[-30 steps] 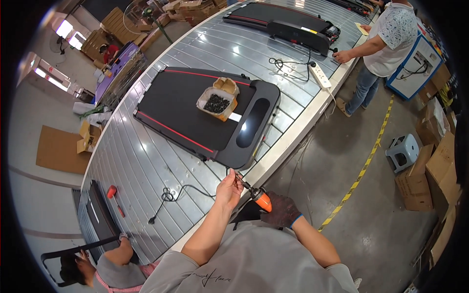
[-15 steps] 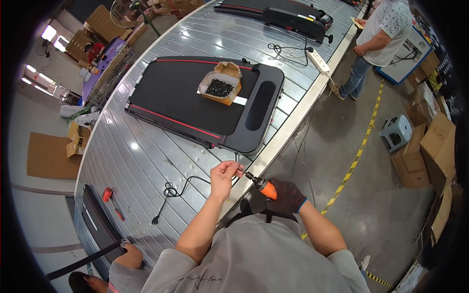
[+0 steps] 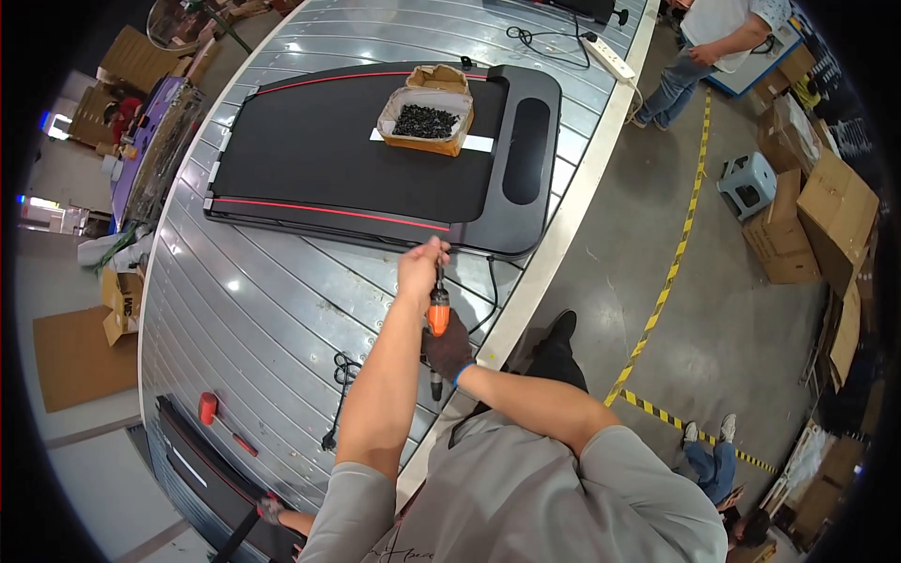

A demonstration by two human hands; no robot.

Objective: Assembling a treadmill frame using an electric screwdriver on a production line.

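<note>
The gloved right hand (image 3: 449,345) grips an orange-and-black electric screwdriver (image 3: 437,314). The bare left hand (image 3: 421,267) pinches its tip at the near edge of the flat black treadmill (image 3: 375,159). Beyond, a cardboard box of black screws (image 3: 426,119) sits on the deck; fastening looks unfinished.

A grey slatted conveyor bench (image 3: 282,310) is curving away through the room. Near its far edge a white power strip (image 3: 608,56) is lying with a black cable (image 3: 535,36) coiling beside it. Toward the near end another black cord (image 3: 340,389) is trailing across the slats, and a small red tool (image 3: 208,408) is resting close to a second black machine (image 3: 202,474) at the near corner. Off the bench, 1 person in a white shirt (image 3: 718,38) is standing by the far end. A grey plastic stool (image 3: 746,183) is sitting on the floor beside stacked cardboard boxes (image 3: 817,216), and yellow-black tape (image 3: 671,272) is running along the concrete.
</note>
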